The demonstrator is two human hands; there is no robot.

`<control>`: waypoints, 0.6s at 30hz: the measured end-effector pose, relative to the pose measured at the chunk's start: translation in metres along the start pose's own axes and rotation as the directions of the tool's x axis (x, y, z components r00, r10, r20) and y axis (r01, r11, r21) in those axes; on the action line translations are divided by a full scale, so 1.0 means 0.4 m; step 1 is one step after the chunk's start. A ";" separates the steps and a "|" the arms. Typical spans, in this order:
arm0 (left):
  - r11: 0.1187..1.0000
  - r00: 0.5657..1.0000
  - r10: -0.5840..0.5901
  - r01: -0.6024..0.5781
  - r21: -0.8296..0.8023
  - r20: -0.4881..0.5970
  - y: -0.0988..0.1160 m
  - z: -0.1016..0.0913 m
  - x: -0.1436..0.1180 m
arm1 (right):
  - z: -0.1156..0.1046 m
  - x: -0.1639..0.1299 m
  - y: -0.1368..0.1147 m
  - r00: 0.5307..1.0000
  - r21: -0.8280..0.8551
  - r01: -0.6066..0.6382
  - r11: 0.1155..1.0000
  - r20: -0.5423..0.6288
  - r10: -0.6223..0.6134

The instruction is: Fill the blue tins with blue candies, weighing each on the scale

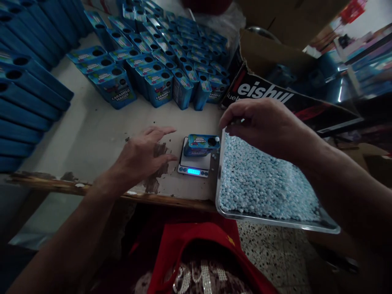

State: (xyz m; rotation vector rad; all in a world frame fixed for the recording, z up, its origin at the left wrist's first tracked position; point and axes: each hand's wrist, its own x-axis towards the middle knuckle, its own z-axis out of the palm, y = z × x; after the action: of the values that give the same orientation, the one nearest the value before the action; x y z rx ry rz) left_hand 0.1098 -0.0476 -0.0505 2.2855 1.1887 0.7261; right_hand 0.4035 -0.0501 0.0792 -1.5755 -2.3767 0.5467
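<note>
A small digital scale (194,171) with a lit blue display sits near the table's front edge. On its plate rests a blue candy box (197,141) labelled "Caramelo Macizo", with a round hole in its top. One pale candy (217,139) shows at that hole. My left hand (145,151) is open just left of the scale, thumb and fingers apart, touching nothing. Over the tray's near-left corner, my right hand (254,120) has its fingers pinched together; what they hold is hidden. Below it is a metal tray (275,224) filled with pale blue and white candies (263,188).
Several rows of blue boxes (159,87) stand at the back of the table, with more stacked blue boxes (27,98) at the left. A black printed carton (294,102) stands behind the tray. A few loose candies (213,156) lie between scale and tray.
</note>
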 end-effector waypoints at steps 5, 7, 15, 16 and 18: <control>0.999 0.998 0.040 -0.038 0.032 -0.055 0.084 0.006 0.057 | 0.003 -0.048 0.063 0.993 0.137 -0.122 0.983 0.019 0.120; 0.998 0.997 0.045 -0.042 0.056 -0.056 0.108 0.008 0.073 | 0.014 -0.062 0.087 0.989 0.196 -0.147 0.970 0.035 0.143; 0.993 0.999 -0.001 0.006 0.120 -0.041 0.148 0.025 0.083 | 0.070 -0.067 0.138 0.971 0.533 -0.238 0.812 0.100 0.219; 0.991 0.999 -0.009 0.013 0.130 -0.031 0.150 0.028 0.083 | 0.076 -0.063 0.141 0.972 0.573 -0.231 0.786 0.100 0.213; 0.990 1.000 -0.013 0.014 0.139 -0.012 0.155 0.034 0.087 | 0.081 -0.052 0.138 0.980 0.636 -0.192 0.747 0.090 0.175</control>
State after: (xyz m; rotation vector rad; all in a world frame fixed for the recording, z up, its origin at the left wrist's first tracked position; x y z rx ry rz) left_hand 0.1724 -0.0527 -0.0146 2.3863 1.2958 0.6708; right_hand 0.4448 -0.0558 0.0263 -1.4588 -1.7389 1.2703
